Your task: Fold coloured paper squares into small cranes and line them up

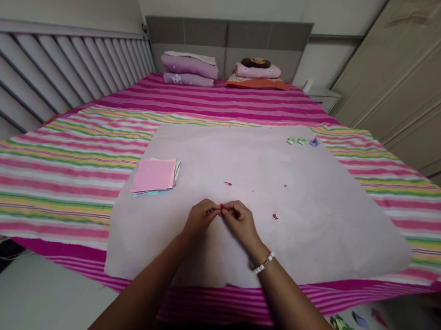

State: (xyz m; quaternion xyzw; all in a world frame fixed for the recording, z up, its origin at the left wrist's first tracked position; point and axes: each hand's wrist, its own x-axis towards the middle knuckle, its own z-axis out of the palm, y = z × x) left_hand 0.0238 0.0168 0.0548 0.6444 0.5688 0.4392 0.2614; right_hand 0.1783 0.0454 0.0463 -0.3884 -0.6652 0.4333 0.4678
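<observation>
Between the fingertips of my left hand and my right hand is a small red piece, mostly hidden by the fingers and too small to name. Both hands are closed in a pinch, meeting over the large pale sheet. Just beyond them lies a small red strip. To the right of my right hand rests another little red scrap. A white bead bracelet circles my right wrist.
A stack of coloured paper squares, pink on top, lies at the left. Two green folded papers and a purple one stand far right. Below the bed's right front are more folded papers. Folded bedding sits by the headboard.
</observation>
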